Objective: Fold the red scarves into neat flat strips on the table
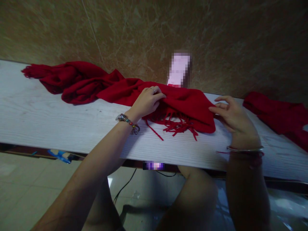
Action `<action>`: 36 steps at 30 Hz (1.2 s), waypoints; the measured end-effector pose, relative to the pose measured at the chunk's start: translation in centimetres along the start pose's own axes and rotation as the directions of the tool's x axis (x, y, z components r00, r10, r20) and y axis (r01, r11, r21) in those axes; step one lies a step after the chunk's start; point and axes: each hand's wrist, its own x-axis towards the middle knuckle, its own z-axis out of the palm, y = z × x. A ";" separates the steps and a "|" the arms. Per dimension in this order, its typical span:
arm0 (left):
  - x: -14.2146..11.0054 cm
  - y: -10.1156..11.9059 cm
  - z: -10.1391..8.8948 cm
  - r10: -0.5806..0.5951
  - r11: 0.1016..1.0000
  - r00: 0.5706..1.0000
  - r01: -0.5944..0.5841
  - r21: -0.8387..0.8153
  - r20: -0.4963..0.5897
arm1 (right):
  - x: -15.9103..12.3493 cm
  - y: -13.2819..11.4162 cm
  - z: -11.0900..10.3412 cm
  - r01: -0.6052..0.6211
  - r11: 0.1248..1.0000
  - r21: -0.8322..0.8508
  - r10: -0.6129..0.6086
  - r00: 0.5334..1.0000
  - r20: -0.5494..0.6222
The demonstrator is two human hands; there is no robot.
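A red fringed scarf [120, 89] lies lengthwise on the pale wood-grain table, bunched up at the left and spread flatter at the right. My left hand [148, 101] is closed on the scarf's middle, fingertips pressed together on the cloth. Under that part, loose tassels [179, 125] spill onto the tabletop. At the scarf's right end, my right hand [232, 114] has its fingers apart, with the tips at the folded edge. Its palm side is partly hidden.
The narrow table [48, 122] runs along a brown marbled wall [134, 38]. Another red cloth [276, 112] lies at the right. A blurred pink phone-shaped object [179, 69] leans on the wall behind the scarf. A blue packet [61, 156] sits below the front edge; a black cable [125, 186] hangs there.
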 end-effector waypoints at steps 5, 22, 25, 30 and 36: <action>0.1 0.0 0.0 0.027 1.000 0.999 -0.027 -0.015 -0.022 | -0.5 -1.4 -0.8 -0.096 0.963 0.251 0.116 0.991 -0.068; 0.2 2.2 -2.8 0.153 0.959 0.987 -0.135 -0.250 0.054 | -1.2 1.0 5.1 0.338 0.695 -0.635 0.041 0.862 0.505; 0.4 2.8 -1.9 0.203 0.972 0.944 -0.162 -0.170 0.260 | -0.9 0.8 4.2 0.317 0.700 -0.639 0.083 0.854 0.514; 0.2 0.7 -2.0 -0.022 0.998 0.981 0.011 0.058 0.192 | -0.5 -0.9 1.3 0.029 0.919 -0.393 0.053 0.979 0.198; 0.2 0.0 -2.6 -0.023 0.999 0.988 0.018 0.031 0.151 | -0.4 -2.3 0.1 -0.007 0.958 0.288 0.086 0.961 -0.264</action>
